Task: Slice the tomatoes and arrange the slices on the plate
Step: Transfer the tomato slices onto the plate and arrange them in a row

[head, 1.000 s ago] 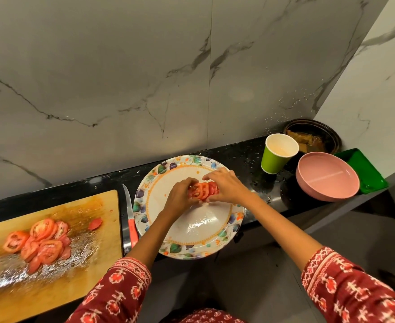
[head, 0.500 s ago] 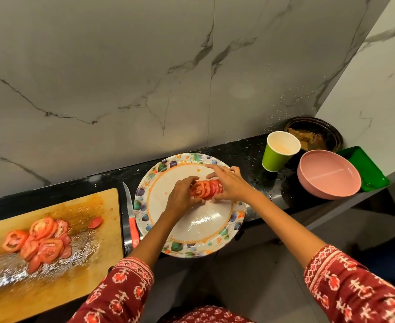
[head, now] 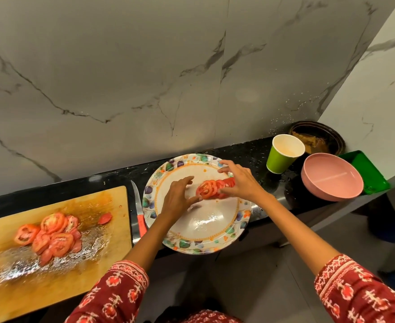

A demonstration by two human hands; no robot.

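Note:
A row of overlapping tomato slices (head: 209,188) lies on the floral-rimmed white plate (head: 206,229) in the middle of the black counter. My right hand (head: 240,181) rests over the right end of the row, fingers fairly straight and spread on the slices. My left hand (head: 179,198) sits just left of the row, fingers extended toward the front slice, holding nothing. A pile of more tomato slices (head: 49,235) lies on the wet wooden cutting board (head: 59,276) at the left, with one small piece (head: 105,217) apart.
A red-handled knife (head: 138,210) lies between board and plate. At right stand a green paper cup (head: 284,153), a pink bowl (head: 331,180), a green tray (head: 366,173) and a dark dish of food (head: 317,138). Marble wall rises behind; the counter's front edge is near.
The slice row has spread out leftward on the plate. My left hand has let go and drawn slightly back from it; my right hand has flattened over the right end.

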